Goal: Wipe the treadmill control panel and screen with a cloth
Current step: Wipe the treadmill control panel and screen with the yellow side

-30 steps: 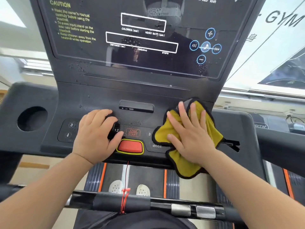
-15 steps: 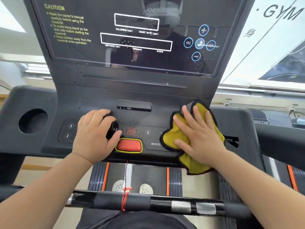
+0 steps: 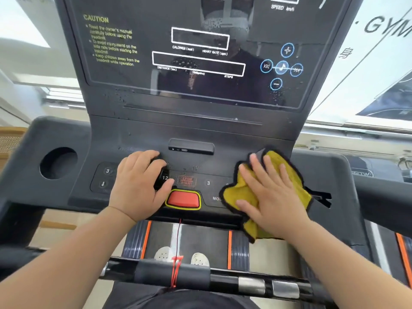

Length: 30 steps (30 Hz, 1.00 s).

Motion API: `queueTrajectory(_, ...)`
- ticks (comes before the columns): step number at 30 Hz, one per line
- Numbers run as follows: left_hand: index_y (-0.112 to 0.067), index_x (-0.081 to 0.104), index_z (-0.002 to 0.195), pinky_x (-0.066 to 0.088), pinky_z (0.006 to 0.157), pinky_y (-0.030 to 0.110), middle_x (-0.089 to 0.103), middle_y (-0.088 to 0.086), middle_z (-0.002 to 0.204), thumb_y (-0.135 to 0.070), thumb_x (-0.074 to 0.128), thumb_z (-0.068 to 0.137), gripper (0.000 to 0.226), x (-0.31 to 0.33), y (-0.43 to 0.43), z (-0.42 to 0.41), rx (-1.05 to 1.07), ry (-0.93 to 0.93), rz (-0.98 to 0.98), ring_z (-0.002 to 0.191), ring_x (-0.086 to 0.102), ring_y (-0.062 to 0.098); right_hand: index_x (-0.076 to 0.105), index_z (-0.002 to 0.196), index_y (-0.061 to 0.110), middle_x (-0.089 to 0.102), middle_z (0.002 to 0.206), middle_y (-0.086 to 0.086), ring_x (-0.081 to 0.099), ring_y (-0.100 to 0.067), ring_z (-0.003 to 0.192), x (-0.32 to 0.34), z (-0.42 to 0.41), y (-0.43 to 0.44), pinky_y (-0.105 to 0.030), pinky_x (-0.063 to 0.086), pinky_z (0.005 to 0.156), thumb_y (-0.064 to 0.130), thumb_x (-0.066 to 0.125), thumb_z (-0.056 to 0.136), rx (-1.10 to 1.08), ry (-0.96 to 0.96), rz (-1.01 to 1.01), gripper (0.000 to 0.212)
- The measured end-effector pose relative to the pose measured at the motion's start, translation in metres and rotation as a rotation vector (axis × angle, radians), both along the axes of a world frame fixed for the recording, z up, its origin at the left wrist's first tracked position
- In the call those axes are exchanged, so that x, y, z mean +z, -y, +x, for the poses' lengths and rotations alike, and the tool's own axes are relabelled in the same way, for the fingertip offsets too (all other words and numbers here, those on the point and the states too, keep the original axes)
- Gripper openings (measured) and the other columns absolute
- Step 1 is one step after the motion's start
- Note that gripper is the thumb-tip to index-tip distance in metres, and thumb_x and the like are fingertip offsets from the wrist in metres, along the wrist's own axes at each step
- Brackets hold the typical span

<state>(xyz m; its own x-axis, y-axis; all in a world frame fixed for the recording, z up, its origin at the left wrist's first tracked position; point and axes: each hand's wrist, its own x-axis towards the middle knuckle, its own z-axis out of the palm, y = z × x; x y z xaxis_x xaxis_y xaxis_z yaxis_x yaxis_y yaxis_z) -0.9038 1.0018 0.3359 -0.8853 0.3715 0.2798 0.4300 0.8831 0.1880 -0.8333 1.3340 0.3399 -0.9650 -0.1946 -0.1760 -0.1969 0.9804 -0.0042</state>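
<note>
Head view. The right hand (image 3: 270, 195) lies flat, fingers spread, pressing a yellow cloth (image 3: 287, 175) with a dark border onto the right portion of the control panel (image 3: 138, 134). The cloth covers the buttons to the right of the key marked 3 and part of the MODE label; its lower corner hangs past the panel's front edge. The hand is open on the cloth, not gripping it.

The left hand (image 3: 138, 186) rests on the left portion of the panel with fingers curled downward, knuckles up, partly covering the key marked 12. It holds no object; the thumb lies just beside the red stop button (image 3: 183, 199), which has a yellow outline.

A red cord (image 3: 177, 244) runs down from below the stop button to the front handlebar (image 3: 223, 279). A round cup recess (image 3: 58, 162) sits at the far left of the console.

Above the panel, the screen (image 3: 200, 90) is dark and tilted back, showing a CAUTION text block, outlined readout fields and 4 circular blue icons. Droplets are visible on the screen's lower area and on the panel.
</note>
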Motion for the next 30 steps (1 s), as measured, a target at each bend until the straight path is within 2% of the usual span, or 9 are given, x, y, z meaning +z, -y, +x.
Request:
queueTrajectory(4,-0.009,0.070,0.106,0.039,0.097,0.047,0.064,0.012,0.121,-0.046,0.053,0.087,0.045,-0.001,0.002,0.000,-0.008,-0.014,-0.002,0.112,0.056,0.037,-0.002,0.164,0.028,-0.019,0.172,-0.007,-0.011,-0.038,0.158,0.001,-0.025,0.010,-0.063,0.003,0.126,0.081,0.015,0.092,-0.382,-0.063,-0.014,0.091)
queueTrajectory(6,-0.009,0.069,0.106,0.038,0.098,0.047,0.064,0.012,0.121,-0.046,0.053,0.088,0.045,-0.001,0.003,0.000,-0.021,-0.023,0.009,0.113,0.055,0.036,0.000,0.164,0.017,-0.013,0.170,-0.020,-0.007,-0.048,0.156,-0.001,-0.031,0.048,-0.067,0.006,0.124,0.080,0.020,0.092,-0.489,-0.092,-0.042,0.097)
queueTrajectory(9,-0.008,0.069,0.106,0.038,0.098,0.047,0.064,0.012,0.121,-0.046,0.053,0.088,0.045,-0.003,0.004,-0.001,-0.049,-0.032,0.029,0.114,0.054,0.036,0.008,0.164,0.014,-0.003,0.171,-0.023,0.000,-0.052,0.154,-0.003,-0.032,0.100,-0.069,0.009,0.121,0.077,0.020,0.094,-0.371,-0.076,-0.039,0.095)
queueTrajectory(13,-0.009,0.069,0.107,0.038,0.099,0.047,0.063,0.012,0.123,-0.046,0.054,0.088,0.045,-0.003,0.008,-0.001,-0.102,-0.028,0.077,0.115,0.054,0.036,0.008,0.165,0.026,-0.004,0.174,-0.008,-0.004,-0.038,0.159,-0.004,-0.015,0.094,-0.062,0.008,0.126,0.078,0.018,0.096,-0.142,-0.025,-0.020,0.087)
queueTrajectory(15,-0.010,0.070,0.108,0.037,0.101,0.047,0.063,0.011,0.124,-0.047,0.054,0.088,0.045,-0.002,0.012,-0.001,-0.114,-0.005,0.127,0.116,0.054,0.035,0.008,0.165,0.032,-0.007,0.173,0.001,-0.007,-0.031,0.159,-0.003,-0.005,0.069,-0.060,0.010,0.127,0.081,0.017,0.094,-0.107,0.003,-0.002,0.086)
queueTrajectory(19,-0.013,0.069,0.108,0.036,0.102,0.046,0.062,0.009,0.126,-0.048,0.054,0.088,0.043,0.006,0.015,-0.005,-0.126,0.060,0.235,0.119,0.055,0.034,-0.006,0.164,0.033,-0.021,0.171,-0.001,-0.013,-0.032,0.158,0.004,-0.010,0.049,-0.055,0.001,0.128,0.083,0.013,0.090,-0.458,-0.008,0.005,0.091)
queueTrajectory(23,-0.014,0.069,0.109,0.037,0.102,0.045,0.062,0.007,0.127,-0.048,0.058,0.085,0.043,0.015,0.040,-0.007,-0.149,0.061,0.310,0.119,0.056,0.033,-0.011,0.164,0.018,-0.020,0.170,-0.018,-0.013,-0.044,0.156,0.006,-0.032,0.100,-0.063,0.000,0.125,0.078,0.016,0.094,-0.794,0.024,-0.077,0.096)
queueTrajectory(27,-0.014,0.066,0.116,0.034,0.104,0.049,0.059,0.008,0.131,-0.052,0.055,0.085,0.050,0.018,0.100,-0.024,-0.029,0.089,0.223,0.122,0.053,0.034,-0.015,0.161,0.008,-0.024,0.167,-0.024,-0.018,-0.050,0.153,0.011,-0.049,0.172,-0.066,-0.004,0.121,0.079,0.028,0.093,-0.776,0.103,-0.117,0.107)
queueTrajectory(30,-0.014,0.063,0.121,0.034,0.105,0.052,0.056,0.009,0.134,-0.056,0.051,0.085,0.056,0.016,0.141,-0.039,0.030,0.130,0.074,0.126,0.049,0.035,-0.011,0.161,0.004,-0.021,0.167,-0.026,-0.016,-0.051,0.153,0.007,-0.049,0.215,-0.066,-0.003,0.122,0.081,0.016,0.092,-0.727,0.094,-0.089,0.107)
